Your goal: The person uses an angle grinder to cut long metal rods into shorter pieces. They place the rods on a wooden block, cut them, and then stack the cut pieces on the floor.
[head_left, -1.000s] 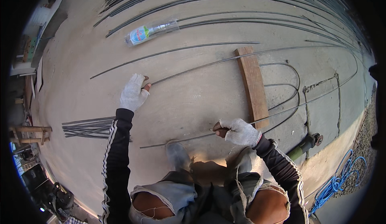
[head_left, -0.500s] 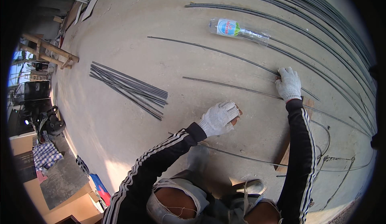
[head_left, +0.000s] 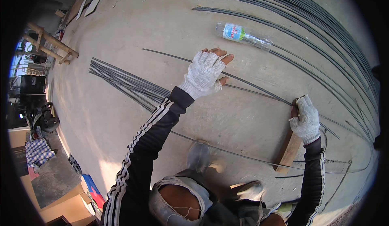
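A thin dark steel rod (head_left: 256, 87) runs slantwise across the middle, lifted toward its right part. My right hand (head_left: 306, 120), in a white knitted glove with bare fingertips, is closed round this rod near its right end. My left hand (head_left: 202, 74), gloved alike, reaches over the same rod farther left. Its thumb and fingers are apart, with the rod passing beneath and between them; whether it touches the rod I cannot tell. Another thin rod (head_left: 247, 90) lies just below, partly hidden by the left hand. Beside my left forearm lies a bundle of short cut rods (head_left: 125, 82).
Under the right hand lies a wooden block (head_left: 289, 153). A labelled plastic bottle (head_left: 239, 33) is sleeved over rod ends. Long bars (head_left: 283, 5) curve along the far right. One long rod (head_left: 239, 156) lies before my feet. A wooden trestle (head_left: 54, 43) stands far left.
My left hand has moved away and left, opening over the rod. My right hand has come nearer, drawing the rod's right part toward me.
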